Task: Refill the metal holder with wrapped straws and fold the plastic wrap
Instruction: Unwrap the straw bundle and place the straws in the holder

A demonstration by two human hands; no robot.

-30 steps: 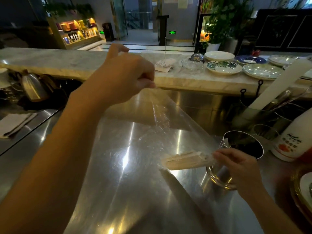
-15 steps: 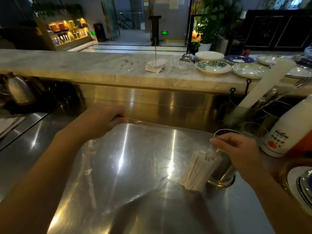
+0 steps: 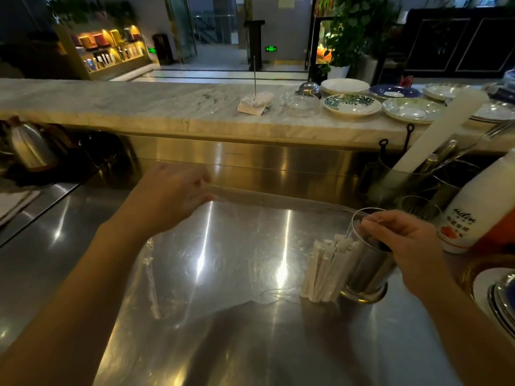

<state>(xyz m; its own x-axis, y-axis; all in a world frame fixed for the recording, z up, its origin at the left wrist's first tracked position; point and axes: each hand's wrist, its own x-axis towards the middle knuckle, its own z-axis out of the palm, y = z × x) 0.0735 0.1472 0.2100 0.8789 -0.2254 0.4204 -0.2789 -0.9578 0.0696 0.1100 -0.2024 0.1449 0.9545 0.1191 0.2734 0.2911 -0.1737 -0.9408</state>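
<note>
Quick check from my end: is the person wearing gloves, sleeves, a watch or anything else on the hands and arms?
Nothing visible. The left hand and right hand are bare, with no gloves, rings or watch showing. Both forearms are uncovered to the frame edge, no sleeves or wristbands.

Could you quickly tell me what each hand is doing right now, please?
Left hand: pinching the plastic wrap's far edge.
Right hand: fingers at the metal holder's rim; grip unclear.
</note>
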